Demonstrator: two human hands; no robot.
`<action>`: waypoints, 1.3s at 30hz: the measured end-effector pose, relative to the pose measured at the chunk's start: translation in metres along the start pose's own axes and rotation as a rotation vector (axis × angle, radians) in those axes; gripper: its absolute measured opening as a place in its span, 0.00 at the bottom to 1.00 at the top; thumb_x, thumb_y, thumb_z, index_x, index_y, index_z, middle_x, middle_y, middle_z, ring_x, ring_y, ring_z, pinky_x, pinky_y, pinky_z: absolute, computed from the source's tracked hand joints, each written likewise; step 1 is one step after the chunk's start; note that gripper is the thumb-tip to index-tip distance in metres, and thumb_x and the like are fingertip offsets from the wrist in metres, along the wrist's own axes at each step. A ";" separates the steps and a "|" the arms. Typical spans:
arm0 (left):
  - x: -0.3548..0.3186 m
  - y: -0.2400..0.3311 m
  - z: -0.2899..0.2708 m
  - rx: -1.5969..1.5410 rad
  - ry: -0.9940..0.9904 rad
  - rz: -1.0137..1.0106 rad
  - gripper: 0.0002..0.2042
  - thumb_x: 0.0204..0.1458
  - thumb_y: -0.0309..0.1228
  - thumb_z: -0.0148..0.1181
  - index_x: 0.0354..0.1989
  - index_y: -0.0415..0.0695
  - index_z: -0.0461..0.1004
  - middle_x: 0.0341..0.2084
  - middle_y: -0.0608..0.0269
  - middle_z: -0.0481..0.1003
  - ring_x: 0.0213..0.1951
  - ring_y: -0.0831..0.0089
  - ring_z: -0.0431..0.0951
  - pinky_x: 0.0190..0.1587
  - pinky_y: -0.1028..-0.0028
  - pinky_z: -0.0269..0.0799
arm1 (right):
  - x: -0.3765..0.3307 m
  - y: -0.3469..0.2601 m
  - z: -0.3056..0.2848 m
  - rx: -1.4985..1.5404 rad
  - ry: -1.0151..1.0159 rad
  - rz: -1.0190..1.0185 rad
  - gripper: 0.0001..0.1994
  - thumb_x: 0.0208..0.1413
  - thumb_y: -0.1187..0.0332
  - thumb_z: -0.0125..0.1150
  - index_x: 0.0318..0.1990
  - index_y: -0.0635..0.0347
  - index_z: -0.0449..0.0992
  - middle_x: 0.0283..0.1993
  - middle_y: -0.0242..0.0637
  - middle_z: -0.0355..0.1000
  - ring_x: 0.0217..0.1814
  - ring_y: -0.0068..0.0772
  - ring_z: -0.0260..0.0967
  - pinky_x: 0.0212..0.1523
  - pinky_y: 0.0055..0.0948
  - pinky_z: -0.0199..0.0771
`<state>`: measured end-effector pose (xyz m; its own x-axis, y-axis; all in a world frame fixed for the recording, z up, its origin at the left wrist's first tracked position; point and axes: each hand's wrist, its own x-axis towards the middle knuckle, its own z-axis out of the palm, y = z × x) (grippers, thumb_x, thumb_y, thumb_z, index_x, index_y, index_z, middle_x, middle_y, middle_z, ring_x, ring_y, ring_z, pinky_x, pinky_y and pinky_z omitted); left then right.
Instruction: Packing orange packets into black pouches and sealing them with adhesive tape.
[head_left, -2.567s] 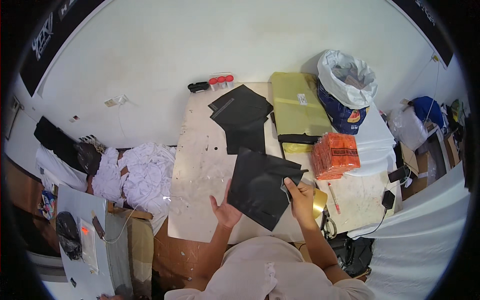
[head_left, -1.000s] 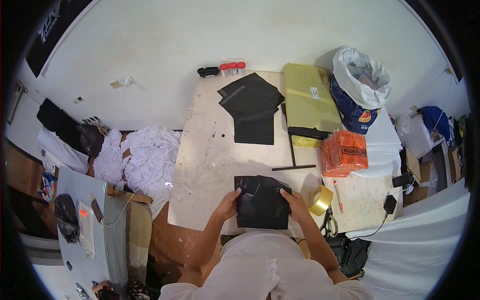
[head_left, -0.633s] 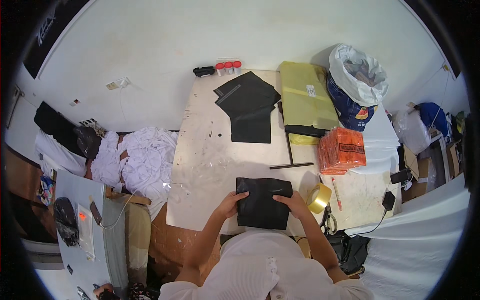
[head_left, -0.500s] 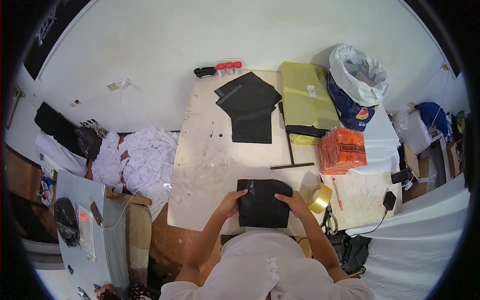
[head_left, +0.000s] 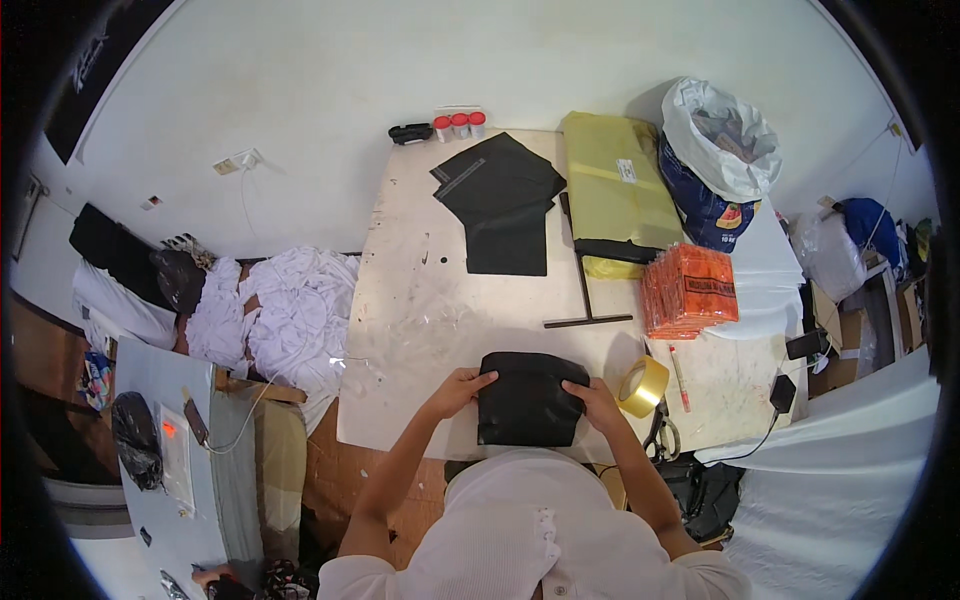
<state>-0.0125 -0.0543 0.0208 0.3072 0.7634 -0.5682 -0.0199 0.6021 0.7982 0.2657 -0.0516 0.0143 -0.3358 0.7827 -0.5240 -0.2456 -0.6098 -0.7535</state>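
A black plastic mailing bag [head_left: 528, 412] is held up over the near edge of the table. My left hand [head_left: 460, 391] pinches its left side near the top, thumb in front. On the opposite side my right hand [head_left: 598, 403] grips it the same way. A fold or flap runs across the bag's upper part, and its top edge bows. Whether anything is inside cannot be seen. Farther back, several flat black mailing bags [head_left: 508, 225] lie fanned over one another. A roll of yellowish tape [head_left: 642, 386] stands just right of my right hand, with scissors [head_left: 661, 435] beside it.
A stack of orange plastic packets [head_left: 690, 292] sits at the right, before a yellow-wrapped bundle [head_left: 622, 185] and a blue-and-white sack [head_left: 708, 170]. A dark T-shaped bar [head_left: 585, 290] lies mid-table. Red-capped jars [head_left: 460, 126] line the back. White cloth [head_left: 300, 310] is heaped at left.
The bag's upper part now shows a fold across it, and its top edge curves more. Both hands keep their hold on its sides. The whole view has shifted slightly.
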 end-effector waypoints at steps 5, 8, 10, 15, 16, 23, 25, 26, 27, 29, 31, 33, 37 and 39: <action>0.007 -0.008 -0.011 0.031 -0.054 0.016 0.13 0.51 0.40 0.57 0.28 0.42 0.75 0.20 0.72 0.72 0.23 0.83 0.69 0.27 0.81 0.66 | 0.001 0.014 -0.011 -0.053 0.020 0.005 0.10 0.47 0.67 0.62 0.34 0.65 0.75 0.32 0.31 0.73 0.32 0.21 0.68 0.36 0.19 0.65; 0.009 -0.010 -0.013 0.115 -0.063 0.061 0.12 0.50 0.38 0.58 0.28 0.42 0.77 0.19 0.72 0.72 0.22 0.84 0.69 0.26 0.81 0.66 | -0.006 0.012 -0.013 -0.093 0.010 0.036 0.10 0.48 0.67 0.61 0.35 0.65 0.76 0.32 0.30 0.73 0.33 0.21 0.68 0.38 0.19 0.65; 0.007 -0.005 -0.013 0.160 -0.062 0.099 0.09 0.48 0.35 0.59 0.30 0.41 0.78 0.19 0.72 0.72 0.22 0.84 0.69 0.26 0.82 0.66 | -0.008 0.009 -0.014 -0.097 -0.010 0.028 0.10 0.50 0.66 0.59 0.35 0.65 0.76 0.32 0.30 0.73 0.34 0.22 0.67 0.39 0.19 0.65; 0.005 0.008 -0.019 0.238 -0.155 0.113 0.08 0.46 0.26 0.57 0.35 0.40 0.78 0.22 0.68 0.75 0.24 0.84 0.69 0.27 0.82 0.67 | -0.010 0.005 -0.013 -0.267 -0.044 -0.081 0.06 0.48 0.73 0.54 0.30 0.63 0.77 0.28 0.33 0.73 0.28 0.22 0.68 0.30 0.18 0.64; 0.003 0.013 -0.018 0.260 -0.190 0.118 0.10 0.45 0.21 0.55 0.36 0.40 0.78 0.23 0.67 0.76 0.24 0.83 0.70 0.28 0.83 0.67 | -0.009 0.005 -0.015 -0.265 -0.042 -0.080 0.06 0.48 0.73 0.54 0.30 0.63 0.77 0.28 0.33 0.73 0.28 0.22 0.68 0.30 0.18 0.64; 0.009 0.025 -0.032 0.461 -0.384 0.157 0.17 0.37 0.16 0.48 0.36 0.44 0.79 0.26 0.63 0.78 0.25 0.81 0.70 0.29 0.81 0.67 | -0.003 0.003 -0.023 -0.376 -0.227 -0.162 0.14 0.35 0.81 0.43 0.25 0.64 0.77 0.28 0.35 0.73 0.33 0.26 0.67 0.40 0.20 0.63; 0.010 0.025 -0.033 0.456 -0.421 0.169 0.17 0.37 0.17 0.49 0.35 0.45 0.79 0.26 0.62 0.78 0.25 0.81 0.70 0.31 0.80 0.67 | -0.003 0.003 -0.022 -0.366 -0.225 -0.165 0.12 0.34 0.81 0.43 0.23 0.64 0.76 0.27 0.34 0.72 0.33 0.25 0.67 0.39 0.20 0.63; 0.011 0.025 -0.033 0.456 -0.423 0.167 0.17 0.37 0.17 0.49 0.35 0.45 0.79 0.26 0.62 0.78 0.25 0.81 0.70 0.31 0.80 0.67 | -0.003 0.003 -0.022 -0.357 -0.224 -0.157 0.12 0.34 0.82 0.42 0.22 0.64 0.76 0.25 0.33 0.71 0.32 0.25 0.66 0.38 0.20 0.63; 0.011 0.026 -0.034 0.469 -0.455 0.149 0.15 0.39 0.19 0.51 0.36 0.45 0.78 0.30 0.60 0.77 0.30 0.78 0.71 0.36 0.79 0.67 | -0.003 0.003 -0.022 -0.349 -0.223 -0.149 0.12 0.34 0.82 0.42 0.21 0.64 0.75 0.24 0.33 0.71 0.31 0.24 0.66 0.37 0.20 0.62; 0.010 0.032 -0.034 0.477 -0.484 0.129 0.14 0.40 0.20 0.53 0.37 0.45 0.78 0.34 0.58 0.77 0.35 0.76 0.73 0.40 0.78 0.67 | -0.002 0.001 -0.022 -0.389 -0.230 -0.159 0.12 0.33 0.82 0.41 0.21 0.64 0.74 0.23 0.32 0.70 0.30 0.24 0.65 0.36 0.19 0.61; 0.007 0.040 -0.032 0.599 -0.600 0.149 0.17 0.44 0.27 0.58 0.45 0.47 0.74 0.46 0.55 0.71 0.49 0.69 0.68 0.51 0.75 0.61 | -0.001 0.002 -0.023 -0.430 -0.239 -0.172 0.12 0.33 0.83 0.40 0.20 0.64 0.74 0.23 0.31 0.69 0.29 0.23 0.64 0.35 0.18 0.60; 0.004 0.047 -0.027 0.458 -0.640 0.201 0.18 0.49 0.35 0.54 0.49 0.46 0.71 0.50 0.55 0.68 0.52 0.67 0.66 0.53 0.73 0.59 | 0.001 0.004 -0.026 -0.398 -0.252 -0.215 0.13 0.31 0.84 0.39 0.20 0.63 0.73 0.22 0.30 0.69 0.28 0.23 0.63 0.33 0.18 0.58; 0.010 0.075 -0.005 0.270 -0.560 -0.001 0.25 0.56 0.49 0.41 0.55 0.47 0.64 0.51 0.57 0.67 0.55 0.64 0.63 0.57 0.72 0.54 | 0.000 0.004 -0.032 -0.464 -0.255 -0.224 0.10 0.33 0.82 0.42 0.18 0.63 0.72 0.21 0.31 0.68 0.28 0.23 0.64 0.33 0.18 0.60; 0.026 0.074 0.008 0.447 -0.588 -0.042 0.27 0.55 0.53 0.37 0.54 0.45 0.65 0.50 0.55 0.68 0.54 0.64 0.64 0.57 0.71 0.54 | 0.002 0.007 -0.034 -0.491 -0.242 -0.167 0.11 0.33 0.83 0.41 0.18 0.63 0.72 0.20 0.30 0.68 0.28 0.23 0.64 0.33 0.18 0.60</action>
<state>0.0018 0.0087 0.0669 0.7609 0.4148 -0.4990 0.3540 0.3791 0.8550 0.2937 -0.0503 -0.0056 -0.5416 0.7776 -0.3194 0.1189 -0.3053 -0.9448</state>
